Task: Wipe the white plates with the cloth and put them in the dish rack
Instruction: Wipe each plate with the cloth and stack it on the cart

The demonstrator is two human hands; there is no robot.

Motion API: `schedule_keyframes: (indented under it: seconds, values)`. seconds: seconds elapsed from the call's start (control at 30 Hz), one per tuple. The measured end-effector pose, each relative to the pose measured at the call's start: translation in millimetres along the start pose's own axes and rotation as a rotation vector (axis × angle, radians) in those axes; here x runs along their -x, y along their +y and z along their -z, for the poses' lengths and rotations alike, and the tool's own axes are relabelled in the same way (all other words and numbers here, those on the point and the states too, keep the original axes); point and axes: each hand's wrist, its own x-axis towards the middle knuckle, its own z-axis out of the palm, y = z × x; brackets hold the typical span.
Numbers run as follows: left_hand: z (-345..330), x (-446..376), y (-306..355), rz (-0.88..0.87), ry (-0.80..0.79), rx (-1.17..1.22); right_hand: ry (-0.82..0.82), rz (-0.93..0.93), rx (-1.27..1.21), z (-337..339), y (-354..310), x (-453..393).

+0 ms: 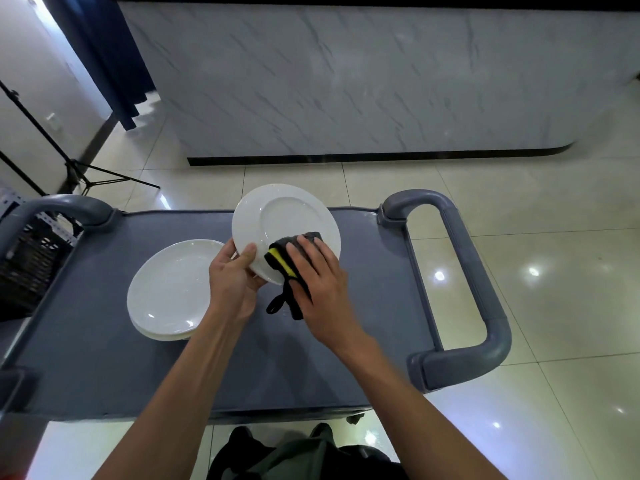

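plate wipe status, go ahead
Left hand grips the tilted plate by its rim. Right hand presses the cloth on it. Stack of plates waiting on the cart. Nothing in the way.

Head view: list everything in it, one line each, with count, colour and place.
held plate: one, white, tilted above the cart's far side
stacked plates: at least two, white, on the cart's left part
cloth: one, dark with a yellow patch, pressed on the held plate's lower right
cart: one, grey, handles at both ends
crate: one, dark, left of the cart
tripod: one, black, on the floor far left
counter: one, white marbled, beyond the cart
left hand: grips the held plate's lower rim
right hand: presses the cloth on the plate
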Motion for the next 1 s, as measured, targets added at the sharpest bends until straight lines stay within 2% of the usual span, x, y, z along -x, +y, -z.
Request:
schedule_keyframes:
  seconds: [0.17,0.27,0.37,0.5,0.63,1.0]
  values:
    - [2,0,1,0.009,-0.026,-0.002,0.111,-0.055,-0.044,6,14,2]
    - [5,-2,4,0.008,-0.060,-0.010,0.175,-0.173,-0.125,12,19,-5]
    - [8,-1,9,0.011,-0.104,-0.029,0.183,-0.324,-0.235,22,28,-14]
    - [10,1,13,0.027,-0.138,-0.072,0.185,-0.392,-0.287,38,42,-33]
    - [10,6,15,0.029,-0.188,-0.149,0.177,-0.345,-0.282,53,50,-54]
    - [6,7,8,0.012,-0.299,-0.277,-0.016,-0.048,0.042,55,18,-93]
